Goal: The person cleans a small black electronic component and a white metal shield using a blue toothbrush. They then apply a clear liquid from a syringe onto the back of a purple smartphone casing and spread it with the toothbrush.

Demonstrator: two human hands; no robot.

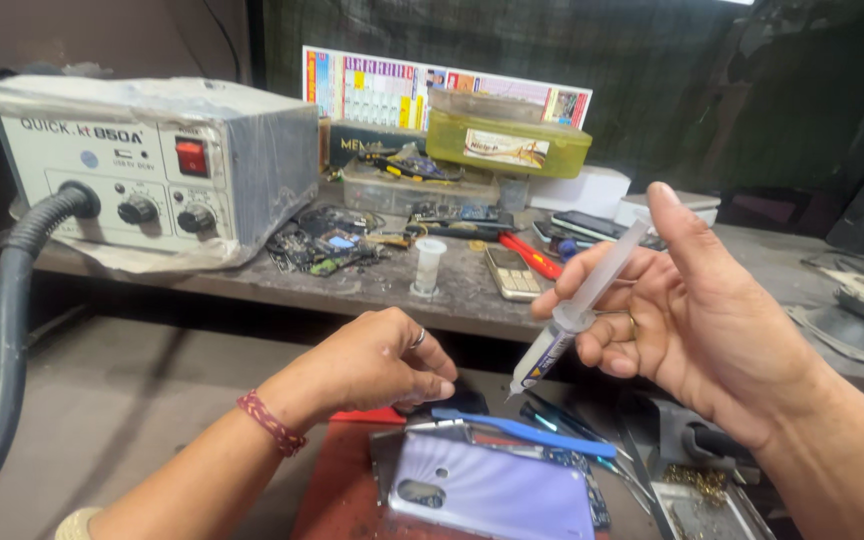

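Keep your right hand (pixel 697 310) pinching the syringe (pixel 580 310), thumb on its plunger, tip lowered steadily toward the opened phone (pixel 492 480) on the bench (pixel 132 420), while your left hand (pixel 377 360) presses curled fingers, seemingly pinning the phone's upper edge.

One syringe (pixel 577 312) — two hands (pixel 377 362) — one lilac phone (pixel 492 490).

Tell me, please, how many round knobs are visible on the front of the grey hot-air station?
2: the left knob sits beside the hose socket, and the right knob sits below the red switch. None appears hidden.
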